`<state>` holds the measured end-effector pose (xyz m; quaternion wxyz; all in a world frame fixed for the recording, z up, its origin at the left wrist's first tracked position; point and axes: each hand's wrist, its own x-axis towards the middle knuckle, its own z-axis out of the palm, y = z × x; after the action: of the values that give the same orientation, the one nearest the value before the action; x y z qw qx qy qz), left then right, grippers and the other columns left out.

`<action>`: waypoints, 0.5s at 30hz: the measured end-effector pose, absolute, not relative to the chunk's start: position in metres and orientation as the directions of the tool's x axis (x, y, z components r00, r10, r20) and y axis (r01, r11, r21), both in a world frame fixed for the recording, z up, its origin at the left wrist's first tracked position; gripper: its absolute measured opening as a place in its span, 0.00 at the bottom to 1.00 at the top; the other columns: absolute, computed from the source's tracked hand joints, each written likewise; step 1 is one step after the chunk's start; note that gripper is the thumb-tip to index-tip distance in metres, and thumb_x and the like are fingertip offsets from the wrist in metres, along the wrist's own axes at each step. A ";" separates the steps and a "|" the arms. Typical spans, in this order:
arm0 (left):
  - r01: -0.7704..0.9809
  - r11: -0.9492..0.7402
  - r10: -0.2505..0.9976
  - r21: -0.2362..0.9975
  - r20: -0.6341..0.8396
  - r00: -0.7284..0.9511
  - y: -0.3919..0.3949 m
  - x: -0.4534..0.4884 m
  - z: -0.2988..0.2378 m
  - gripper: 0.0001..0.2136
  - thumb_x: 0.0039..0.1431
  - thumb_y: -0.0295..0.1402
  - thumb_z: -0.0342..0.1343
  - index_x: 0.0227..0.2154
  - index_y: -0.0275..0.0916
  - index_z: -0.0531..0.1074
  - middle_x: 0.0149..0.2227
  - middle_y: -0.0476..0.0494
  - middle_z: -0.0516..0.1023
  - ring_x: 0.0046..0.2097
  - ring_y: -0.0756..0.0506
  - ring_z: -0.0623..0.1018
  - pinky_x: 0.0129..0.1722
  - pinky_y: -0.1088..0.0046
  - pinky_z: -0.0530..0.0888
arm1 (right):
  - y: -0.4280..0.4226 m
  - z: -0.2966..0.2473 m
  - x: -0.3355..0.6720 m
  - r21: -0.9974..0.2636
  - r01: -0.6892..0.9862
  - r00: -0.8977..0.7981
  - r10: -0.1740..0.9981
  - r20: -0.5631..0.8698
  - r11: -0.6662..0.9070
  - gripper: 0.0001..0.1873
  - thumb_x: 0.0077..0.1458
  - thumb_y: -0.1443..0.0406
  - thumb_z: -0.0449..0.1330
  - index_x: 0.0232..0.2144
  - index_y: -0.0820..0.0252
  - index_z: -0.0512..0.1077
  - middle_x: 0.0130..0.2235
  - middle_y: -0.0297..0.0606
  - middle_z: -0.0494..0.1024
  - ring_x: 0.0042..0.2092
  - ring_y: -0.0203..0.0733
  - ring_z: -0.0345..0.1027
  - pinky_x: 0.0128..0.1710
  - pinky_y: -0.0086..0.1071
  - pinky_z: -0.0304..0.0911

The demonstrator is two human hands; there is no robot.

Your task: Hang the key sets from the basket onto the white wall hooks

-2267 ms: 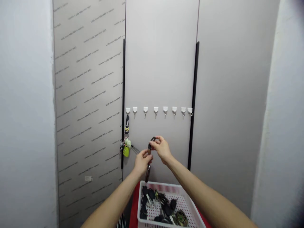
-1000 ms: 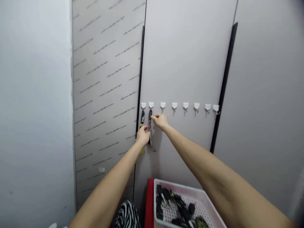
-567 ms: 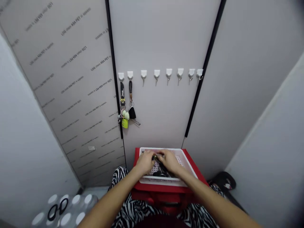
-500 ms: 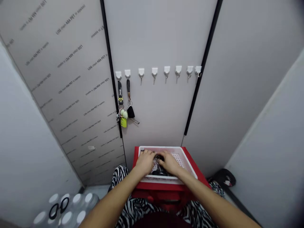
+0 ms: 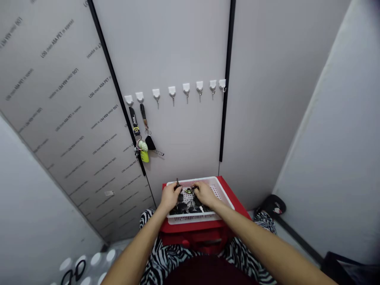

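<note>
My left hand (image 5: pixel 170 198) is closed at the left side of the white plastic basket (image 5: pixel 227 201), pinching a dark key (image 5: pixel 177 184) whose narrow end points up. Over the basket's middle, the fingers of my right hand (image 5: pixel 204 194) are closed on a dark keychain (image 5: pixel 194 189). Its exact shape is partly hidden by the fingers. A shiny ring (image 5: pixel 189 190) shows between both hands. Several black key fobs and small dark pieces (image 5: pixel 181 207) lie in the near part of the basket.
The basket stands on a red box (image 5: pixel 234 198) between my knees. White hooks (image 5: pixel 172 92) line the wall; the two leftmost carry a black lanyard (image 5: pixel 134 121) with a yellow-green tag and a black key strap (image 5: pixel 143 114). White-capped bottles (image 5: pixel 95 259) stand lower left, a dark slipper (image 5: pixel 272 206) right.
My hands have moved apart, and the left one has a dark key raised in its fingers. More of the basket's contents show. The view has turned to the right.
</note>
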<state>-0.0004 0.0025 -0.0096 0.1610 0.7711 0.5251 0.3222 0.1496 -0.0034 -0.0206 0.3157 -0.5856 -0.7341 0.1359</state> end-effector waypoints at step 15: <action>0.793 -0.369 0.929 0.484 0.179 0.323 -0.008 0.001 -0.002 0.19 0.45 0.44 0.37 0.18 0.37 0.68 0.21 0.49 0.70 0.25 0.51 0.67 0.22 0.79 0.57 | -0.010 -0.005 0.157 -0.583 0.806 0.153 0.915 0.372 0.103 0.14 0.40 0.68 0.45 0.28 0.62 0.68 0.33 0.40 0.70 0.37 0.40 0.58 0.37 0.32 0.50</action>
<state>0.0012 -0.0082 -0.0021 0.1562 0.7982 0.5394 0.2179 0.1566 -0.0102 -0.0045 0.3650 -0.6657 -0.6466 0.0748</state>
